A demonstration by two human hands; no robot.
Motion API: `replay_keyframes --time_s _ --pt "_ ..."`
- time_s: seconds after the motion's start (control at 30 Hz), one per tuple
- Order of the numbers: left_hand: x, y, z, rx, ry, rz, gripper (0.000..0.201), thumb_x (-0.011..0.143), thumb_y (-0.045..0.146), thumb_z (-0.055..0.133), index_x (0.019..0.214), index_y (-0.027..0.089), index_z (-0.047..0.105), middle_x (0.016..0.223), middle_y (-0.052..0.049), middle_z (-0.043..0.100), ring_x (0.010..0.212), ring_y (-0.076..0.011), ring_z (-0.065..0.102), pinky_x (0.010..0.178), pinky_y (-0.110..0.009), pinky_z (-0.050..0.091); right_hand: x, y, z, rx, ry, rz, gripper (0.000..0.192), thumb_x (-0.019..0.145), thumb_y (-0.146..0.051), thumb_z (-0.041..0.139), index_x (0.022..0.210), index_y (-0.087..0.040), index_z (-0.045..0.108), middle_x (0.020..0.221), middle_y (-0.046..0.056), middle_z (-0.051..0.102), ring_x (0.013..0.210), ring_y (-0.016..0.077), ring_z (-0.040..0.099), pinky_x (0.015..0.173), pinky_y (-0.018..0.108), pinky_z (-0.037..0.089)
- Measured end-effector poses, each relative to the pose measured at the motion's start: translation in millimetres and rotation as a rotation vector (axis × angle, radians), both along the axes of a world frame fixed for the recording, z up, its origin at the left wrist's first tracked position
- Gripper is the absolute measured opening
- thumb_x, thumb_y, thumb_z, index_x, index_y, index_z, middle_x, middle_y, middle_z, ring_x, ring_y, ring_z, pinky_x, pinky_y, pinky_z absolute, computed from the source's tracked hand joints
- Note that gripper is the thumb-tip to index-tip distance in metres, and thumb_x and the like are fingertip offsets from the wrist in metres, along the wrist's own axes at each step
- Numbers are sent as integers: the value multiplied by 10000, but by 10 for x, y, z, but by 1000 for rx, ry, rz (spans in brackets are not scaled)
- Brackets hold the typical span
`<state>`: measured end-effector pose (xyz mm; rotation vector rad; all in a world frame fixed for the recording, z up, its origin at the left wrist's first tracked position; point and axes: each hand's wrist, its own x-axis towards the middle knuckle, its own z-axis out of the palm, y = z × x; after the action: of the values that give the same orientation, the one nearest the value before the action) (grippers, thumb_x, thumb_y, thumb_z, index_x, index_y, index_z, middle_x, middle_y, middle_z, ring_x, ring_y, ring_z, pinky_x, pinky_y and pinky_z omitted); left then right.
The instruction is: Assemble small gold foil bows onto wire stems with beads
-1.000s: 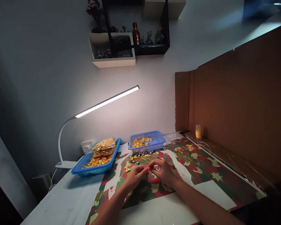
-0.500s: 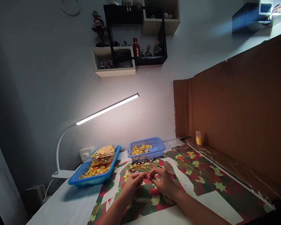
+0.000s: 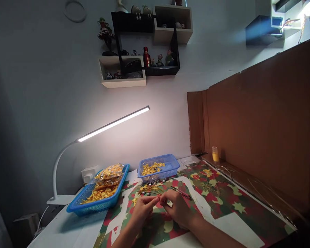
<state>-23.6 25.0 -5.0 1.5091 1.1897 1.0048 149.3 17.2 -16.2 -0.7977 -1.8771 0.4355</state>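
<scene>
While both hands meet over the patterned mat, the left hand and right hand have their fingertips pinched together on one small piece between them. It is too small and too blurred to identify; its long axis and heading cannot be read. Position: just above the mat, near the front centre of the table, touching both sets of fingertips. Both hands are nearly closed, fingers curled, thumbs against forefingers.

Just beyond the hands: a loose bundle of thin gold strands lying roughly left to right on the mat, and a row of small silvery beads along the foot of the small blue basket. That basket is mesh-walled plastic and holds yellow bow-shaped pieces. A larger blue basket sits to the left, filled with clear glossy packets of the same yellow pieces.

Surface: pale table, mat printed in red, green and gold stars with white bands. A white gooseneck lamp with a straight lit bar leans over the baskets. Brown cardboard sheets, matt, stand along the right edge; a small yellow bottle stands at their foot. Wall shelves with small figurines hang above. Room otherwise dim.
</scene>
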Motion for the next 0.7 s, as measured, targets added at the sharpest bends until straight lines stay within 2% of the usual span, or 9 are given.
replay_keyframes --time_s 0.13,0.3,0.57,0.7 --pt "15 -31 22 79 184 35 540 598 648 669 775 149 777 453 26 457 424 -78 296 431 -231 226 8 54 -31 50 -82 -55 135 757 -92 566 729 -212 620 752 20 674 727 178 607 670 284 438" --pt "0 -74 51 262 470 56 282 732 421 617 752 190 779 616 -13 655 529 -110 426 527 -230 307 -7 73 -70 108 -152 -91 169 720 -30 545 717 -194 587 728 17 653 714 167 581 664 264 411" --pt "34 -144 38 380 669 79 195 766 351 611 717 213 740 679 -15 689 641 -157 539 646 -259 349 -2 84 -103 148 -143 -28 176 729 -26 524 744 -193 576 760 26 649 740 171 577 679 273 405" --pt "44 -183 61 459 640 16 199 795 328 568 698 193 677 688 -13 656 660 -156 532 673 -263 356 -8 64 -76 61 -94 0 179 725 -30 514 755 -194 578 778 23 650 756 170 580 692 278 411"
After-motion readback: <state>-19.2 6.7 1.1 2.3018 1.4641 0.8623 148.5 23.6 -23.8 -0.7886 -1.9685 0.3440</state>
